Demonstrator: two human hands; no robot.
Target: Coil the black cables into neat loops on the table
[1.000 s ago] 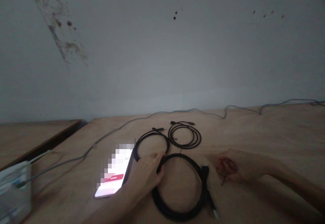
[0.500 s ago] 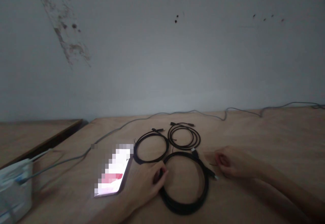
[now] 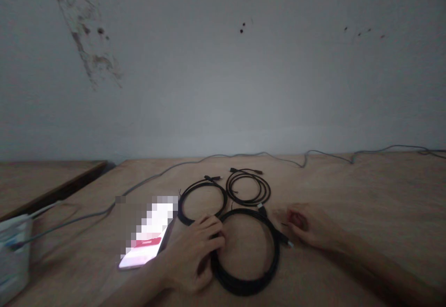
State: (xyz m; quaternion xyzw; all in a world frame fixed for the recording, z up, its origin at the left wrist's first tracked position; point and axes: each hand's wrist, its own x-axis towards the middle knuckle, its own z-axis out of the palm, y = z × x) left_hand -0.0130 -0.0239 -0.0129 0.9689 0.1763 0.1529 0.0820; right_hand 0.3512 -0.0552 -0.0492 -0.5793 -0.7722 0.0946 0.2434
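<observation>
In front of me lies a large coiled black USB cable (image 3: 275, 260), its silver-tipped plugs at the upper right of the loop. My left hand (image 3: 198, 253) is at the coil's left side, fingers curled over the cable there and thumb lower down. To the right of the coil, my right hand (image 3: 310, 225) is closed, resting just above or on the table. A thin dark piece, like a twist tie (image 3: 284, 224), sticks out from its fingertips. Behind the large coil lie two smaller coiled black cables: a left one (image 3: 181, 205) and a right one (image 3: 268, 191).
A phone (image 3: 146, 251) with a lit, partly blurred screen lies left of my left hand. A white power strip (image 3: 16, 251) is at the left edge. A long grey cord (image 3: 153, 177) runs along the back of the wooden table (image 3: 383, 195), near the wall.
My left hand's fingers have shifted from a rounded pinch to curling down over the coil's left side. My right hand stays closed in nearly the same place. The view has shifted slightly.
</observation>
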